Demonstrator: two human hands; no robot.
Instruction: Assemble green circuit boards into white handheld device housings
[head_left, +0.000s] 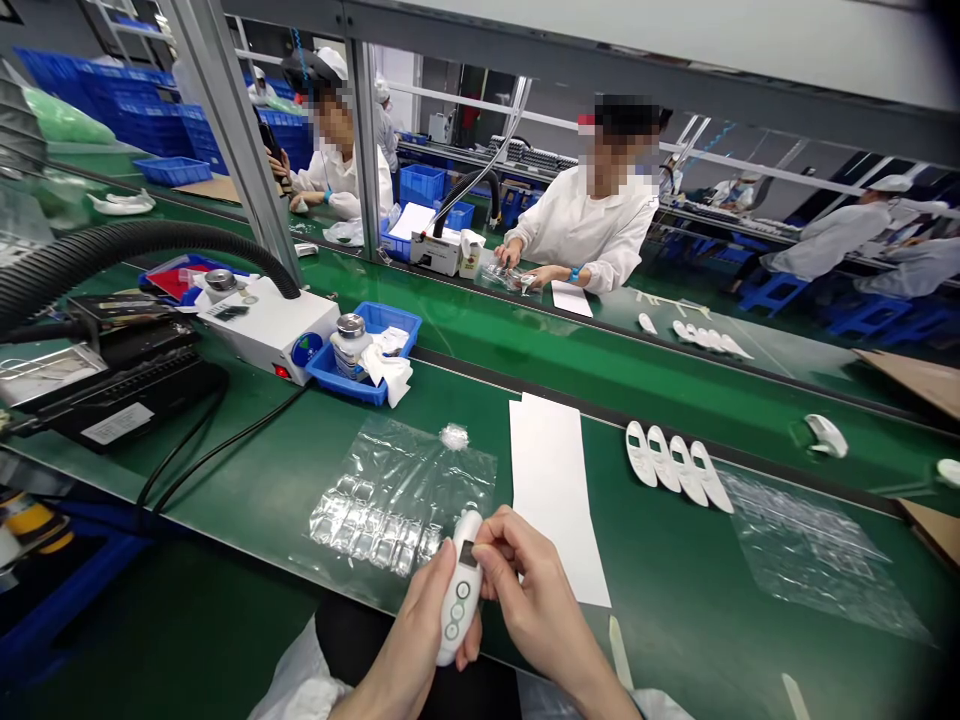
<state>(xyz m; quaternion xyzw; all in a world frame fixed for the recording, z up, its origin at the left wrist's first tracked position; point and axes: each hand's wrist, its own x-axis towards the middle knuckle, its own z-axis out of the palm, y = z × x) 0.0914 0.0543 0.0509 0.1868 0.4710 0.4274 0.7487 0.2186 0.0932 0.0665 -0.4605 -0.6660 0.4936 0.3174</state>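
Closest to me, my left hand [420, 625] is wrapped around a white handheld device [459, 590], fingers closed along its side so it stands tilted just above the near edge of the green bench [675, 590]. My right hand [525, 585] is pinched together on the small dark screen near the device's upper end, thumb and forefinger touching it. The risk I see here is a slip: the shell looks smooth and is held only at its side, so a hard press from the right fingertips could twist it out of the left hand and over the bench edge; a fingertip could also smear the little screen. Just beyond the hands lies a clear plastic bag [405, 495] with small transparent pieces in rows, and beside it a white paper sheet [555, 490]; a careless sweep of my wrist could scatter those pieces. Further right, four white shell halves [679, 467] lie side by side, well apart from a second clear bag [814, 555]. To the left sit a blue tray [367, 352] with a metal-capped bottle and cloth, a white box machine [270, 325] and a black hose [135, 245]. Across the belt, other people in white coats work at their own stations.
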